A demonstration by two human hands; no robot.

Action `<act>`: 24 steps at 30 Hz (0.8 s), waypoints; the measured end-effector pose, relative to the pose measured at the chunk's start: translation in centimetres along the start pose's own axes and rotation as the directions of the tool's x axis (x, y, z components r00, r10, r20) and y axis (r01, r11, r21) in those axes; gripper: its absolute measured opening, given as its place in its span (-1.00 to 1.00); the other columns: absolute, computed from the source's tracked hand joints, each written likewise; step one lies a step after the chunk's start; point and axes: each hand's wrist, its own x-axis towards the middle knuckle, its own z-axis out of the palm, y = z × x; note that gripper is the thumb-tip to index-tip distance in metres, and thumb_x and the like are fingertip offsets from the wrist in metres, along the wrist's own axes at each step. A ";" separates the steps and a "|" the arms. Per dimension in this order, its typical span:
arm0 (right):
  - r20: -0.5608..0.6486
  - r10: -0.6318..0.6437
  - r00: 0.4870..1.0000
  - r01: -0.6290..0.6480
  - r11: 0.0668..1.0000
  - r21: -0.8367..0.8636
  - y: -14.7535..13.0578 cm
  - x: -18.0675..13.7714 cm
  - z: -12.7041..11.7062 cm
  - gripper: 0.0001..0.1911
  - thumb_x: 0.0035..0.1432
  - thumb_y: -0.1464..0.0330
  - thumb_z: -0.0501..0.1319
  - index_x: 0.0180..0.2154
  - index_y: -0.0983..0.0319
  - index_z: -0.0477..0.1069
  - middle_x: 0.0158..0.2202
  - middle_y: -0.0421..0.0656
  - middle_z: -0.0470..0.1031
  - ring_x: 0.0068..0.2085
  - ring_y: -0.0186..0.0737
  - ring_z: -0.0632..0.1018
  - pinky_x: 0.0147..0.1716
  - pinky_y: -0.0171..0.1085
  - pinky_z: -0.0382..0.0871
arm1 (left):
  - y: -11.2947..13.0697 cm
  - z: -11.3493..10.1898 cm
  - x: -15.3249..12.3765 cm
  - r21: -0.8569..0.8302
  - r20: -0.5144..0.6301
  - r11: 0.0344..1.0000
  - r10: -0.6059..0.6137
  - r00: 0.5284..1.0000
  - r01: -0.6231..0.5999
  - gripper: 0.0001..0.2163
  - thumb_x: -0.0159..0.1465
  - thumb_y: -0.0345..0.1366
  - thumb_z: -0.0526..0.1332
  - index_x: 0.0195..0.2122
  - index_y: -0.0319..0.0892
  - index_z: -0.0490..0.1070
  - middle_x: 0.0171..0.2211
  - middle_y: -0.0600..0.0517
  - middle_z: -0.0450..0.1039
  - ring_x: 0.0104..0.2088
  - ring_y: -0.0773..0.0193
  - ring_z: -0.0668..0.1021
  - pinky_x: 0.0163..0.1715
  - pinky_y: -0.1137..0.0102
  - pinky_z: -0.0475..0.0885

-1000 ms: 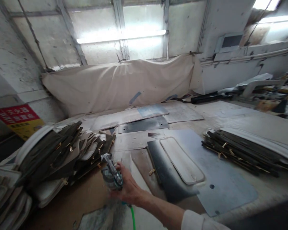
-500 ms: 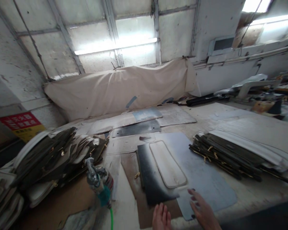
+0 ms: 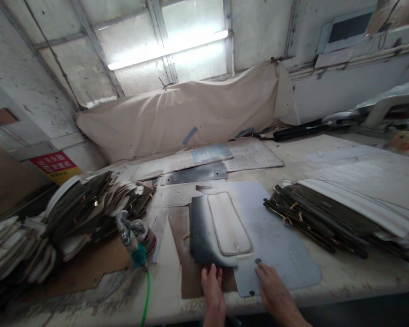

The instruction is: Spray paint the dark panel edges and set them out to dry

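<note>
My left hand is at the front edge of a black-shaded panel, fingers extended and slightly apart, tips touching or just beside that edge. A long white rounded-corner piece with a raised rim lies on top of the panel. To the right, my right hand rests its fingers on a pale grey sheet, beside a small dark hole near the sheet's front. The fingers look fairly straight, their undersides hidden. A brown sheet shows beneath the panel.
A spray gun with a green hose stands left of the panel beside a can. Stacks of dark zippered pieces lie at left, another stack at right. Boards and a draped cloth are behind.
The view has shifted, with the table appearing slightly higher. Both my hands have reached farther in; the left is now at the panel's front edge, the right nearer the hole in the grey sheet.
</note>
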 end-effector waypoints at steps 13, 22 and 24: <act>0.017 0.053 0.998 -0.055 0.977 0.208 0.7 3.0 3.4 -0.47 -0.13 0.59 -0.01 -0.07 0.40 0.41 -0.01 0.12 0.42 0.01 -0.01 0.43 0.05 -0.09 0.30 | 11.4 4.6 2.4 -0.106 0.161 0.990 0.111 0.981 -0.095 -0.88 0.13 -0.44 0.14 -0.54 -0.26 0.25 -0.55 0.04 0.43 -0.49 0.37 0.53 -0.34 0.38 0.53; -0.083 0.269 0.959 -0.089 0.569 0.818 -12.8 17.3 -0.2 -0.24 -0.06 0.24 0.22 0.18 0.21 0.04 0.14 0.03 0.26 0.11 0.04 0.33 0.07 0.02 0.24 | 17.4 8.2 4.3 -0.160 0.233 0.987 0.007 0.973 0.032 -0.89 0.11 -0.54 0.13 -0.54 -0.29 0.27 -0.52 -0.04 0.47 -0.46 0.34 0.55 -0.32 0.38 0.53; -0.129 0.365 0.922 -0.061 0.467 0.882 -15.3 22.0 -0.9 -0.41 -0.02 0.27 0.17 0.10 0.17 0.19 0.01 -0.01 0.42 0.04 0.04 0.40 0.03 0.01 0.26 | 18.0 8.6 5.0 -0.152 0.236 0.987 -0.005 0.972 0.042 -0.90 0.12 -0.54 0.12 -0.52 -0.29 0.28 -0.50 -0.05 0.48 -0.44 0.32 0.56 -0.33 0.40 0.53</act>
